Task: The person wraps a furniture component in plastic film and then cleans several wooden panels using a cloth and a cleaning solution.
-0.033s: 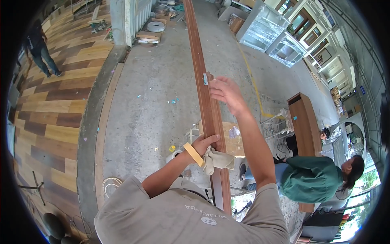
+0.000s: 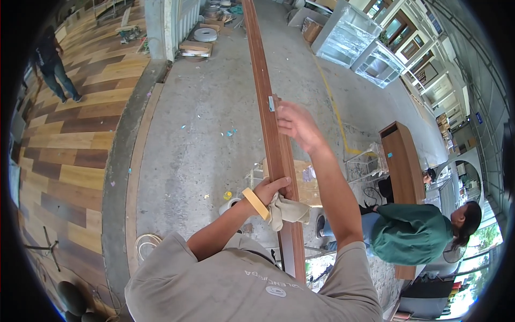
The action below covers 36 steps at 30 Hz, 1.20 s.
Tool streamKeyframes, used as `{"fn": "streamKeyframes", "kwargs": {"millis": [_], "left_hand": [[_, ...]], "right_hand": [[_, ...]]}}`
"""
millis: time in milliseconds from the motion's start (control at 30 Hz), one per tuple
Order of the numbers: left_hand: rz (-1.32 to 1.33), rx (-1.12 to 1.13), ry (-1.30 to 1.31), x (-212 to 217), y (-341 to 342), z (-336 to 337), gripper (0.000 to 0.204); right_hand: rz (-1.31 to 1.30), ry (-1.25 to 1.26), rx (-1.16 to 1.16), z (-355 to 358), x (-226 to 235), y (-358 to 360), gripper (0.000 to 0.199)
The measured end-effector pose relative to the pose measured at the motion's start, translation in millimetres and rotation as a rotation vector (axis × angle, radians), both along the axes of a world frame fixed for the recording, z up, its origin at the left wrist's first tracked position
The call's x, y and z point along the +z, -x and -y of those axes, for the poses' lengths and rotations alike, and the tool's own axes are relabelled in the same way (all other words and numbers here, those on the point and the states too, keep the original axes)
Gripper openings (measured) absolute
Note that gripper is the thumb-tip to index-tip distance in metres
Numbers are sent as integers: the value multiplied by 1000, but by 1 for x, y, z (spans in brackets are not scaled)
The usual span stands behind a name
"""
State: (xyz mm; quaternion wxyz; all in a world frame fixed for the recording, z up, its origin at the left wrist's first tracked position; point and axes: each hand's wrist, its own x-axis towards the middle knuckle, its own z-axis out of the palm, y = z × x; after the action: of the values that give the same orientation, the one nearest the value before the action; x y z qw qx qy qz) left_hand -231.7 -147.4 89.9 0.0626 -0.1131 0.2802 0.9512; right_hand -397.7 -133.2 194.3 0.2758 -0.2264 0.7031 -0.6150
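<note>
The fingers of the right hand [image 2: 301, 129] are bent and blurred, with a gap between some of them, at the right edge of a long brown wooden beam [image 2: 279, 155]; whether they touch it or pinch anything cannot be told. Just beside their tips, a small pale metal plate [image 2: 271, 103] sits on the beam. Nearer the body, the left hand [image 2: 267, 192] lies on the beam, its thumb across the top; the other fingers are mostly hidden, so how tightly they close cannot be told. A beige cloth [image 2: 288, 210] is bunched against this hand and hangs over the beam, and a yellow ring [image 2: 256, 204] circles the wrist. The beam runs from the top of the view down toward the person's grey shirt [image 2: 241, 279].

Below the beam, a light brown board [image 2: 308, 196] shows on its right. On the left are a small yellow thing [image 2: 227, 195] and, farther up, blue scraps [image 2: 231, 132] on the concrete floor [image 2: 198, 155]. To the right, a person in a green top [image 2: 410, 236] is near a brown cabinet [image 2: 402, 166]. Clear-wrapped boxes [image 2: 346, 43] stand beyond. At far left, another person [image 2: 59, 72] stands on a wood-patterned floor [image 2: 80, 139].
</note>
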Motion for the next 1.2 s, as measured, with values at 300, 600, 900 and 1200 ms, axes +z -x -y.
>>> {"fn": "streamKeyframes", "kwargs": {"millis": [300, 600, 900, 1200], "left_hand": [[-35, -46, 60, -14, 3, -3, 25], [-56, -63, 87, -17, 8, -4, 29], [-39, -51, 166, -13, 11, -3, 32], [-14, -65, 183, -11, 8, -4, 27]], "right_hand": [[314, 182, 182, 11, -28, -4, 33], [360, 125, 82, 13, -32, -8, 36], [262, 165, -50, 21, -38, -14, 38], [-554, 206, -153, 1, -15, -3, 31]]}}
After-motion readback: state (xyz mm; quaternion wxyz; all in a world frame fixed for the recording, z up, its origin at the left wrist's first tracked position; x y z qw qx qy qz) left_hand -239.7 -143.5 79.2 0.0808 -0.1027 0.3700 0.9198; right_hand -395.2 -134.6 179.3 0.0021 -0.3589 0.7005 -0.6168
